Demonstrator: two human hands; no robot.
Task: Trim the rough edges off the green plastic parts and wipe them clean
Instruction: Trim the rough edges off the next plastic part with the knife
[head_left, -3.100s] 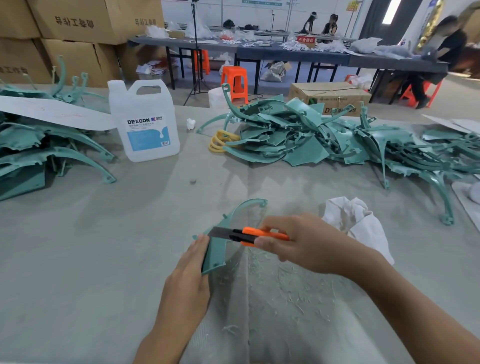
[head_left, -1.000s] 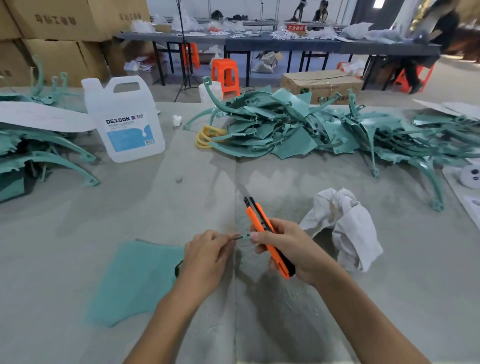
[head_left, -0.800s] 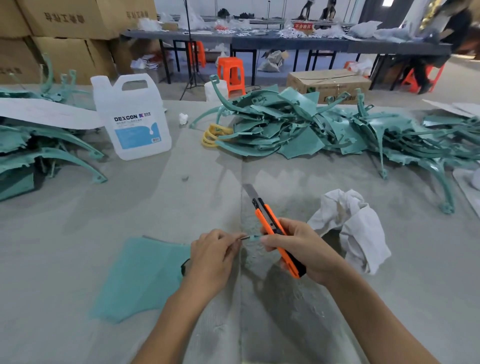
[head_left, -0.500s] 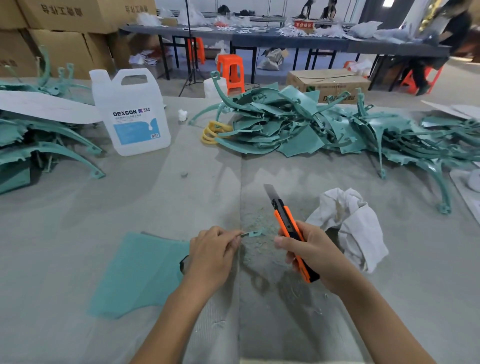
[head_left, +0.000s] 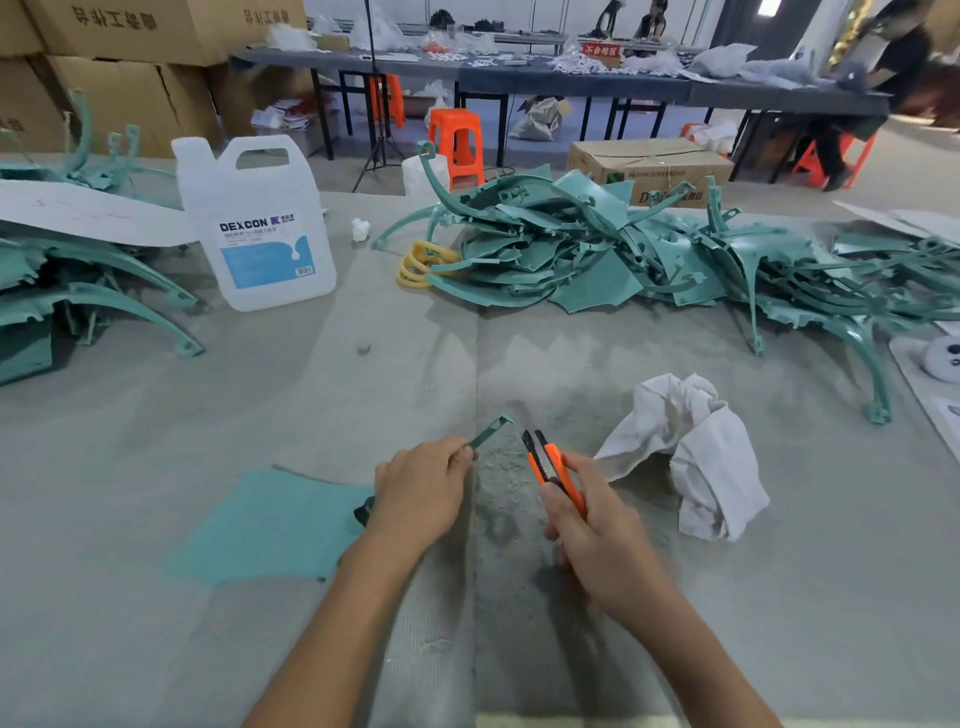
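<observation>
At lower centre, the left hand (head_left: 421, 493) pinches the thin arm of the green plastic part (head_left: 270, 525), its panel on the worktop (head_left: 156, 415), and the right hand (head_left: 597, 530) grips the utility knife (head_left: 550, 460); the light, springy arm likely needs support close to the cut.

green part (head_left: 270, 525), orange knife (head_left: 558, 475), white rag (head_left: 696, 457)

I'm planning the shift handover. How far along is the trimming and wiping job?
Early to midway, I'd judge. Done: green shavings litter the table, so some trimming has happened. In hand: the left hand pinches a thin green strip while the right hand grips the orange knife beside it. Left: the white cloth lies untouched, and a big pile of green parts waits behind.
</observation>
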